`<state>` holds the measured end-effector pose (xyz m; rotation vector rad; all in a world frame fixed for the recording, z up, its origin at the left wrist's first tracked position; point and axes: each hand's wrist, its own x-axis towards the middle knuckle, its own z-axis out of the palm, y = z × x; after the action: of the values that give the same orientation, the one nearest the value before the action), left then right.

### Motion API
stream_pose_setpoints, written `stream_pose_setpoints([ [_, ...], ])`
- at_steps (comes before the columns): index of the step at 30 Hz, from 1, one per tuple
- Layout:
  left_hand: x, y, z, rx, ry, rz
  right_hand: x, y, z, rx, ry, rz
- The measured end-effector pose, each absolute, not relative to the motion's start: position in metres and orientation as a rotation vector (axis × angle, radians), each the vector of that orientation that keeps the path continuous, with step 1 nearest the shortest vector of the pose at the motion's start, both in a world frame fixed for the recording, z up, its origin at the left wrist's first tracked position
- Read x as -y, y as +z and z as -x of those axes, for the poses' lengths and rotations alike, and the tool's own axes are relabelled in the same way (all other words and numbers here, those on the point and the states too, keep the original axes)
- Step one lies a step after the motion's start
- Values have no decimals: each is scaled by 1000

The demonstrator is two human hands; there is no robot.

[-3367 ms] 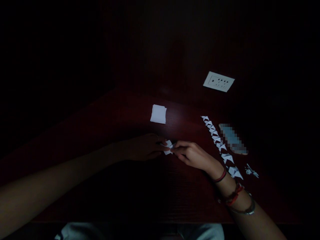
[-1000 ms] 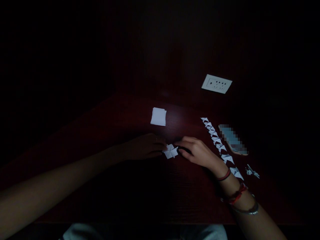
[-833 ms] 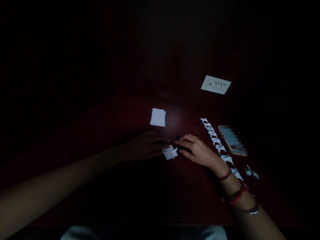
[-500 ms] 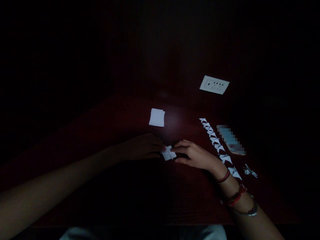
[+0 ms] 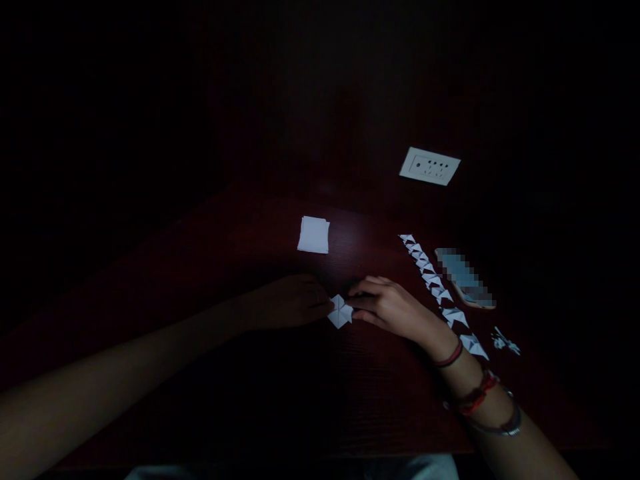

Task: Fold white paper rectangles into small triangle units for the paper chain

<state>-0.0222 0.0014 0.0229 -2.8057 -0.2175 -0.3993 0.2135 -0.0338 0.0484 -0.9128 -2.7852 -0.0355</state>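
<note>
A small folded white paper (image 5: 340, 313) lies on the dark red desk (image 5: 380, 380) directly between the two hands, its lower point aimed at the near side and its creases meeting close to the middle. The left hand (image 5: 295, 301) comes in from one side, back uppermost and in shadow, with its fingertips touching the paper's left corner; whether that grip pinches the edge or only presses it down I cannot tell. The right hand (image 5: 390, 305) is opposite, fingers bent and slightly spread, the fingertips at the paper's upper right and right edges; here too the grip is unclear, since the contact is too small and dim to show a pinch. Most of the paper is uncovered, on the near side of the fingertips. Beyond the hands, a stack of white square sheets (image 5: 314, 235) rests apart from them. Past the right hand, a slanting row of folded white pieces (image 5: 455, 317) runs along the desk, with a phone (image 5: 465, 277) just beside it and a small white cluster (image 5: 505, 341) near the row's closer end. Bands (image 5: 480, 393) circle the right wrist and forearm.
</note>
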Motion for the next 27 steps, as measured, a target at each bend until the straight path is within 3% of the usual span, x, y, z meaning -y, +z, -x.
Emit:
stream_pose_setpoints([
  [5,-4,19,22,287,-430,2800,35,50,-213,2773,-9,901],
  [12,-4,18,27,608,-800,2910,37,51,-210,2617,106,857],
  [17,7,34,22,897,-988,3180,40,50,-202,2262,388,987],
  [23,8,37,19,1195,-835,3279,31,36,-199,1933,924,1311],
  [27,8,25,18,1128,-698,3088,29,31,-202,2058,692,1490],
])
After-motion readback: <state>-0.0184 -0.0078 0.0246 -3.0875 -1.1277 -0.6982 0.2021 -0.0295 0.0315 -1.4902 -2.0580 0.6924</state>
